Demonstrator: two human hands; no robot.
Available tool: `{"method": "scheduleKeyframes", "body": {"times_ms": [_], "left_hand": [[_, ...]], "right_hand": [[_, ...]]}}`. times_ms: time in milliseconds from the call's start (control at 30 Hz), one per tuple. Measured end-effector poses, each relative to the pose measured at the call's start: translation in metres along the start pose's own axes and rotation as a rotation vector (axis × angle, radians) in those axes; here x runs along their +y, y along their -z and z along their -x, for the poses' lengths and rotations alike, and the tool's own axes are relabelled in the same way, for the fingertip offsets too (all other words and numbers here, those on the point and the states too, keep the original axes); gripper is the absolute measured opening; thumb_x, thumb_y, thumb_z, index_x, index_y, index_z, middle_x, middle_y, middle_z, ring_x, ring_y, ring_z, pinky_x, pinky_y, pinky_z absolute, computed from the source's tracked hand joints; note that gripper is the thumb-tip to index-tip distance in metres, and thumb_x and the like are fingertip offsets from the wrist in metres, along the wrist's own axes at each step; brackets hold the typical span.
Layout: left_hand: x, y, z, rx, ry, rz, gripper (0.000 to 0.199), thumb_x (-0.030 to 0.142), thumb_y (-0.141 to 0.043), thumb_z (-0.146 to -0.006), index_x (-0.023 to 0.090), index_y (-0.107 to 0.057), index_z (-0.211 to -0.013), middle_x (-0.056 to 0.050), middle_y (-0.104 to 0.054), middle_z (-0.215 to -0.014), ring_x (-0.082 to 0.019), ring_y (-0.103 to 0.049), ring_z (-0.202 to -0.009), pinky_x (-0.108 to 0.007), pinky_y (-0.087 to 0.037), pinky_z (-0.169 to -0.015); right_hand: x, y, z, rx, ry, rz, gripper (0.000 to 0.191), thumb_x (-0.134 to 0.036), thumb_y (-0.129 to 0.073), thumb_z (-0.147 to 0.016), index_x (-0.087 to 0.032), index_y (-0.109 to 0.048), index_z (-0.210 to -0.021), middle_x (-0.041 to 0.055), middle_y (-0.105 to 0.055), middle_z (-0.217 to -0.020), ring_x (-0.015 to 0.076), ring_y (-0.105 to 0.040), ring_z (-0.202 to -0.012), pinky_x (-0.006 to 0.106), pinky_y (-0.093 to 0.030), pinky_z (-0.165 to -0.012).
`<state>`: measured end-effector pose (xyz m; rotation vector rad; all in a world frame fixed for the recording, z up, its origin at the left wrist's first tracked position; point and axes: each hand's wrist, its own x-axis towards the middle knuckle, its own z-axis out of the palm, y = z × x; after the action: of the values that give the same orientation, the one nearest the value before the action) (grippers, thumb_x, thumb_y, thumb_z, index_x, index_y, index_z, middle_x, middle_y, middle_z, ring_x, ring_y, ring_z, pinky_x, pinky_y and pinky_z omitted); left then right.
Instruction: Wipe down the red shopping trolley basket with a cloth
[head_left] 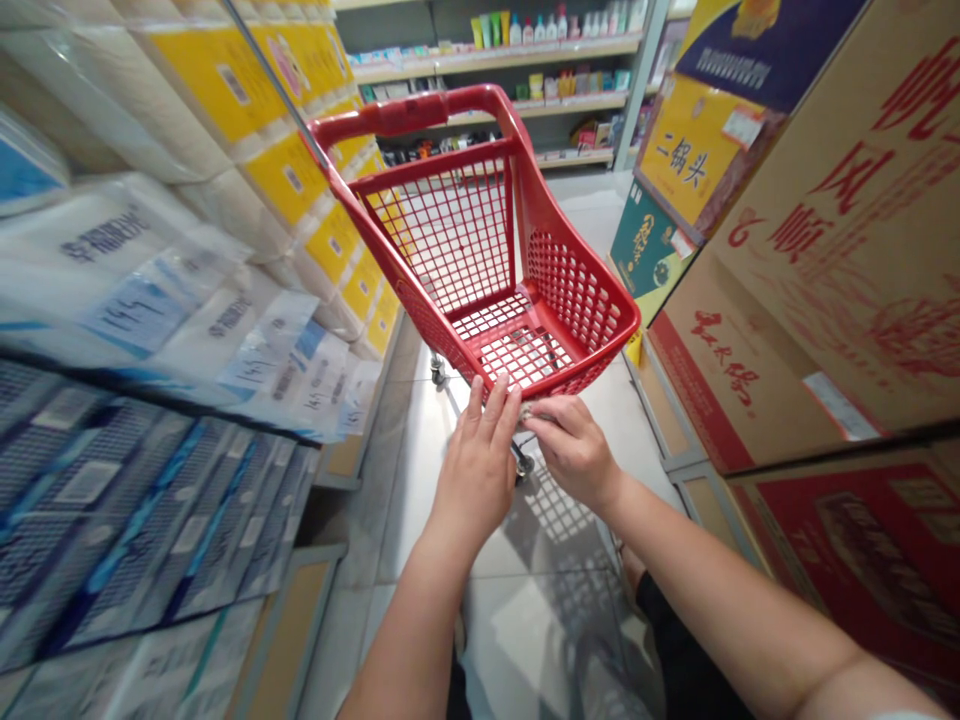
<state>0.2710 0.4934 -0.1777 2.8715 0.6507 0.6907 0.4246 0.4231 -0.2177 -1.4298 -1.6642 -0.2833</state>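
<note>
A red plastic shopping cart stands in the aisle, its handle at the far end and its basket's near rim toward me. Nothing lies in its grid basket. My left hand rests with stretched fingers on the outside of the near rim, fingertips at the edge. Just to its right, my right hand is closed in a pinch below the rim, at a small greyish piece too small to make out. Both hands are close together, nearly touching.
Packs of tissue paper are stacked along the left. Large cartons line the right side. Shelves with bottles and tubes stand beyond the cart. My feet are on the tiled floor below, partly hidden by my arms.
</note>
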Motion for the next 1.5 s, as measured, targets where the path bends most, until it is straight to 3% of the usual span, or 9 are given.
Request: {"method": "scheduleKeyframes", "body": {"times_ms": [100,267,400,700,833,967,1133,1233,1500], "left_hand": [[-0.001,0.0,0.0,0.01,-0.001,-0.004,0.079,0.0,-0.043,-0.081,0.017,-0.013,-0.153,-0.013,-0.023,-0.158,-0.029,-0.004,-0.149,-0.054,-0.033,-0.115],[-0.001,0.0,0.0,0.007,-0.002,-0.001,0.079,0.0,-0.043,-0.082,0.018,-0.014,-0.153,-0.012,-0.023,-0.158,-0.03,-0.004,-0.149,-0.054,-0.034,-0.114],[-0.001,-0.001,0.0,0.013,0.001,0.0,0.079,0.0,-0.043,-0.081,0.018,-0.013,-0.153,-0.012,-0.024,-0.158,-0.03,-0.005,-0.149,-0.053,-0.034,-0.114],[0.0,-0.001,0.0,0.009,0.004,0.002,0.081,-0.001,-0.043,-0.081,0.017,-0.012,-0.153,-0.012,-0.022,-0.159,-0.03,-0.004,-0.149,-0.054,-0.034,-0.114],[0.0,-0.002,-0.001,0.006,-0.004,0.003,0.08,0.0,-0.043,-0.081,0.017,-0.012,-0.153,-0.013,-0.022,-0.159,-0.03,-0.003,-0.149,-0.054,-0.033,-0.115],[0.0,-0.002,-0.002,0.011,0.001,0.004,0.08,0.0,-0.043,-0.081,0.017,-0.012,-0.153,-0.013,-0.022,-0.159,-0.03,-0.003,-0.149,-0.054,-0.033,-0.115],[0.001,-0.003,-0.002,0.009,0.006,0.01,0.08,-0.001,-0.043,-0.081,0.018,-0.013,-0.153,-0.012,-0.021,-0.159,-0.029,-0.003,-0.149,-0.053,-0.032,-0.115],[0.001,-0.004,-0.002,0.013,0.014,0.011,0.079,0.0,-0.044,-0.081,0.017,-0.014,-0.152,-0.012,-0.021,-0.159,-0.03,-0.003,-0.149,-0.054,-0.032,-0.116],[0.002,-0.003,0.0,0.054,0.028,0.01,0.076,-0.001,-0.042,-0.081,0.018,-0.019,-0.151,-0.012,-0.029,-0.156,-0.03,-0.006,-0.149,-0.055,-0.032,-0.116]], "right_hand": [[0.002,-0.002,0.002,-0.078,-0.025,0.037,0.026,-0.007,-0.046,-0.091,-0.019,-0.069,-0.095,0.0084,-0.063,-0.1,0.0207,-0.055,-0.096,0.036,-0.051,-0.085],[0.005,-0.005,0.005,-0.066,-0.021,0.035,0.027,-0.006,-0.046,-0.091,-0.018,-0.068,-0.102,0.0086,-0.063,-0.104,0.0205,-0.053,-0.097,0.035,-0.05,-0.089],[0.008,-0.01,0.007,-0.173,-0.017,0.121,0.025,-0.007,-0.047,-0.09,-0.017,-0.07,-0.095,0.0097,-0.064,-0.105,0.0227,-0.053,-0.098,0.036,-0.05,-0.086],[0.009,-0.008,0.008,-0.171,-0.014,0.147,0.024,-0.01,-0.047,-0.092,-0.016,-0.07,-0.095,0.0092,-0.065,-0.103,0.0221,-0.055,-0.095,0.034,-0.052,-0.084],[0.008,-0.006,0.007,-0.121,-0.022,0.072,0.026,-0.009,-0.047,-0.092,-0.017,-0.069,-0.102,0.0089,-0.064,-0.108,0.0215,-0.055,-0.099,0.036,-0.051,-0.09],[0.009,-0.002,0.006,-0.12,0.003,0.052,0.026,-0.008,-0.046,-0.091,-0.017,-0.069,-0.098,0.0103,-0.064,-0.103,0.0225,-0.055,-0.098,0.038,-0.053,-0.086],[0.007,0.005,0.001,0.049,0.03,-0.016,0.03,-0.007,-0.045,-0.091,-0.019,-0.065,-0.109,0.0099,-0.063,-0.108,0.0216,-0.056,-0.106,0.041,-0.051,-0.094],[0.006,0.006,-0.002,0.013,0.016,-0.004,0.026,-0.007,-0.045,-0.091,-0.018,-0.066,-0.103,0.0094,-0.064,-0.103,0.0207,-0.057,-0.1,0.038,-0.052,-0.089],[-0.001,0.012,-0.011,0.068,0.014,-0.009,0.027,-0.007,-0.046,-0.091,-0.019,-0.067,-0.104,0.0095,-0.063,-0.101,0.0206,-0.057,-0.102,0.039,-0.052,-0.089]]}}
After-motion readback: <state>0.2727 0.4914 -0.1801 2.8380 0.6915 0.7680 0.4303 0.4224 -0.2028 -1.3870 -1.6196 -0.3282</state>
